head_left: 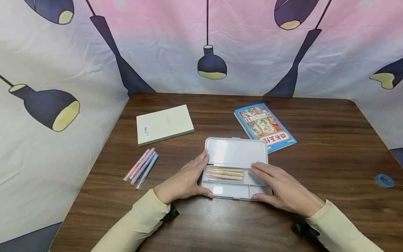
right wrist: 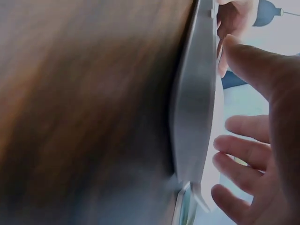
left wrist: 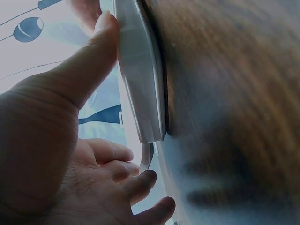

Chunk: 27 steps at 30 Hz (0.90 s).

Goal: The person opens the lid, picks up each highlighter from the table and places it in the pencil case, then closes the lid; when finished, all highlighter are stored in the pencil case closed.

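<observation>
A white pencil case (head_left: 234,190) lies on the table with its lid (head_left: 237,153) folded back. Several pastel pens (head_left: 226,175) rest in its back compartment, while the front compartments show bare white floors. My left hand (head_left: 188,179) is at the case's left side, thumb at the front left corner and extended fingers along the side toward the lid. At the right side is my right hand (head_left: 283,187), its fingers relaxed over the right edge and its thumb by the front corner. In the right wrist view, the fingers (right wrist: 241,149) are spread beside the case wall (right wrist: 194,103).
More pens (head_left: 142,168) lie in a bunch left of the case. Behind them is a cream book (head_left: 165,125). A blue-bordered book (head_left: 266,126) lies behind the lid, partly covered by it. At the far right sits a blue tape roll (head_left: 384,180).
</observation>
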Tool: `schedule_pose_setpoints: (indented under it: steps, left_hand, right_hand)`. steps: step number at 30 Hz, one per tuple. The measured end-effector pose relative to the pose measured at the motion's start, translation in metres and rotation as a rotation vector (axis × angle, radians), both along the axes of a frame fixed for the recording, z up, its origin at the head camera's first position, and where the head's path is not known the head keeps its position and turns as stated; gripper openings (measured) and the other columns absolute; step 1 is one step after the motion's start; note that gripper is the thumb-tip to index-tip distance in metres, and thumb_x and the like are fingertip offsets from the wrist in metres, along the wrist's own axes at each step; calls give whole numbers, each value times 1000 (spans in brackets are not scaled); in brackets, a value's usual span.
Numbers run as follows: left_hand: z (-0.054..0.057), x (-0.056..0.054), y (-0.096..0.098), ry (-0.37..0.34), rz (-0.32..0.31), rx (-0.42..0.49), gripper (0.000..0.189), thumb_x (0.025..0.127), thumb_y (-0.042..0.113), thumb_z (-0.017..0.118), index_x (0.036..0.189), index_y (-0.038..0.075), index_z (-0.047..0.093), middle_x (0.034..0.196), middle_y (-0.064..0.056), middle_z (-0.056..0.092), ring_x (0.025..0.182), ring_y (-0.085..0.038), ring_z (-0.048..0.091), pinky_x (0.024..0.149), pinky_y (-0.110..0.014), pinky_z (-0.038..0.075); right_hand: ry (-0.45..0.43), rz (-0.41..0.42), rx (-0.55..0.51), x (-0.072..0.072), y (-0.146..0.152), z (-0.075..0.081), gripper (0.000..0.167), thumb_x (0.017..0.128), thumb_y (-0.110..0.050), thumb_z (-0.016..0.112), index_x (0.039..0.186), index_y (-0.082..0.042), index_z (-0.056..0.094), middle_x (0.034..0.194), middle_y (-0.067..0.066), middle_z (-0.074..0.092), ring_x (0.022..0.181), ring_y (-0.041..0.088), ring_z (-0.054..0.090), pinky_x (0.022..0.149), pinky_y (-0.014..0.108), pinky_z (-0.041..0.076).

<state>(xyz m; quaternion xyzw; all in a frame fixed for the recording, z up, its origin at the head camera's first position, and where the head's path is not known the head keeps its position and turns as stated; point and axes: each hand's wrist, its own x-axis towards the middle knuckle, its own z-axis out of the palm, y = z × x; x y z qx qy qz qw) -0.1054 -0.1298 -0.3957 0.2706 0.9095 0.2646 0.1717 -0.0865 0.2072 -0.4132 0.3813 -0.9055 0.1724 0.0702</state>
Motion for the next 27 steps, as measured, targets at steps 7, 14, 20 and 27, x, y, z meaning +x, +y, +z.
schedule_pose_setpoints:
  steps: [7, 14, 20, 27]
  left_hand:
    - [0, 1, 0, 1, 3, 1, 117, 77, 48, 82, 158, 0, 13, 167, -12, 0, 152, -28, 10, 121, -51, 19]
    - [0, 1, 1, 0, 10, -16, 118, 76, 49, 82, 159, 1, 12, 167, -11, -1, 152, -28, 9, 122, -50, 17]
    - [0, 1, 1, -5, 12, -19, 117, 77, 49, 82, 159, 1, 13, 167, -11, 0, 152, -27, 9, 122, -49, 18]
    - [0, 2, 1, -1, 12, -35, 117, 78, 51, 81, 159, 3, 11, 167, -9, 0, 152, -25, 8, 122, -47, 17]
  right_hand:
    - [-79, -112, 55, 6, 10, -2, 88, 82, -60, 73, 148, -7, 47, 153, 9, 45, 139, 29, 43, 112, 42, 35]
    - [-102, -119, 60, 5, 14, -4, 91, 83, -63, 69, 148, -4, 46, 156, 11, 41, 143, 28, 38, 121, 26, 15]
    - [-135, -134, 78, 5, 14, -4, 90, 84, -66, 66, 148, -6, 48, 157, 9, 40, 144, 27, 37, 121, 27, 15]
    - [-167, -150, 88, 5, 14, -4, 91, 84, -68, 65, 149, -7, 46, 157, 8, 39, 145, 26, 36, 121, 32, 19]
